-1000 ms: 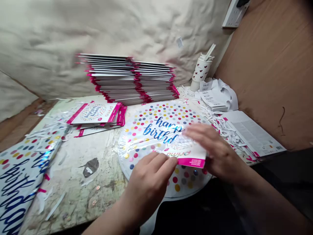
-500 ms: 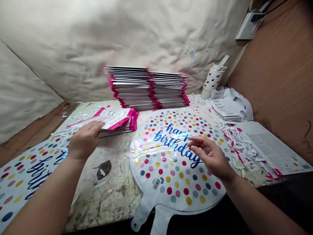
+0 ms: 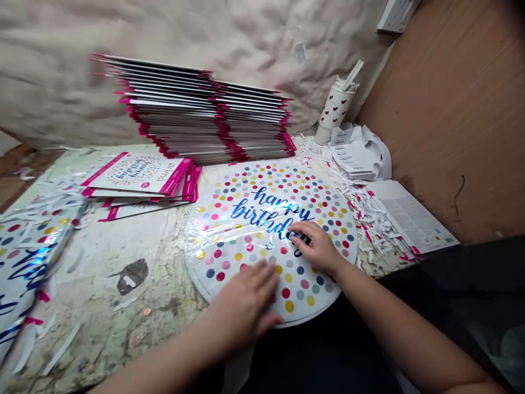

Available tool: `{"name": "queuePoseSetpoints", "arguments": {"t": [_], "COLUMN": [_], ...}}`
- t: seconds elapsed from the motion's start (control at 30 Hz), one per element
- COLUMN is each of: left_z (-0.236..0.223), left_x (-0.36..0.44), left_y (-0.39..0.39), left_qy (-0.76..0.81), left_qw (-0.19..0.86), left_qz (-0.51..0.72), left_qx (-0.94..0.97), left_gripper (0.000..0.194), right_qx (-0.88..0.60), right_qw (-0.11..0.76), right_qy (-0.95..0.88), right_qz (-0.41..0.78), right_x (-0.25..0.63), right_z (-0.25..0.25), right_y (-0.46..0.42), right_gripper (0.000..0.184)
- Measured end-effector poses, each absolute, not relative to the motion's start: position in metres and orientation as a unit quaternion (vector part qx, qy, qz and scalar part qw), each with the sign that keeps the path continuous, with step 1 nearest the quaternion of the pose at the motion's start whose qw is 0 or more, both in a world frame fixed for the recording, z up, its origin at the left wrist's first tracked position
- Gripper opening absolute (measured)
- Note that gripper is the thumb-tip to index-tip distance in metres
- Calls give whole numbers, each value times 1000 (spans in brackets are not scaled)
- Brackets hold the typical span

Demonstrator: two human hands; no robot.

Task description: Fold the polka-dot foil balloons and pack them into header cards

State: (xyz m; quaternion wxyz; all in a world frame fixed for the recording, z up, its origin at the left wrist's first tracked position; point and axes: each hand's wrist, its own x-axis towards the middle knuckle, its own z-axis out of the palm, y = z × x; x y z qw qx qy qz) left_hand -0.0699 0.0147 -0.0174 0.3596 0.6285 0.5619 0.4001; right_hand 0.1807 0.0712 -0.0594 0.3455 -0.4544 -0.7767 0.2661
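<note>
A flat round foil balloon (image 3: 229,251), white with coloured dots and blue "happy birthday" lettering, lies before me at the table's front edge. My left hand (image 3: 250,298), slightly blurred, is over its near left part, fingers stretched out and thumb apart. On the lettering's right end rests my right hand (image 3: 318,246), its fingers loosely bent with a gap to the thumb and nothing visible held. The balloon's tail is hidden beneath my left hand and forearm. Left of the balloon sits a small pile of pink-edged "prima" balloon packets (image 3: 143,175).
A tall double stack of pink-edged packets (image 3: 213,115) stands at the back. Another dotted balloon (image 3: 36,262) lies far left. At right are a tumbler with hearts (image 3: 335,109), a label roll (image 3: 365,156), paper scraps (image 3: 369,213) and a printed card sheet (image 3: 414,219).
My left hand laid a packet on the left pile, let go and came back over the balloon. My right hand left the packet and now rests on the lettering. The camera view shifted.
</note>
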Motion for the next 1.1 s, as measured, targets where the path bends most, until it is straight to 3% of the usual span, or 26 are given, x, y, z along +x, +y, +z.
{"name": "queuePoseSetpoints", "arguments": {"t": [0.07,0.2,0.33,0.43,0.53,0.6,0.67,0.73,0.8,0.87,0.93,1.03,1.1], "left_z": [-34,-50,-43,-29,-16,-11,-10,-11,-9,-3,7,23,28], "left_x": [-36,-18,-27,-32,-35,-36,-34,-33,-37,-49,-71,-114,-140], "left_y": [-18,-44,-38,-20,6,19,24,22,15,9,6,8,9], "left_qy": [465,390,385,451,527,548,553,549,545,556,573,622,676], "left_qw": [380,275,262,323,409,459,484,481,453,404,351,263,196], "left_qz": [282,139,144,187,182,161,166,188,210,215,172,63,53], "left_qx": [748,868,873,810,723,680,658,657,674,693,720,735,708], "left_gripper": [40,38,41,27,15,16,16,12,11,23,21,17,17], "right_qx": [-441,-429,-429,-407,-359,-357,-367,-375,-392,-415,-424,-431,-440], "right_qw": [352,365,369,313,179,133,121,114,113,121,126,140,157], "right_qy": [-784,-783,-779,-789,-819,-853,-880,-886,-866,-819,-767,-726,-707], "right_qz": [259,264,270,338,410,356,275,247,288,378,465,517,532], "right_x": [181,182,186,187,183,178,173,170,170,172,176,179,181], "right_z": [-61,-63,-61,-47,-27,-18,-16,-18,-22,-24,-26,-29,-33], "right_y": [71,70,68,61,46,35,28,29,35,45,54,61,62], "right_gripper": [20,20,17,16,35,50,44,24,8,23,34,36,36]}}
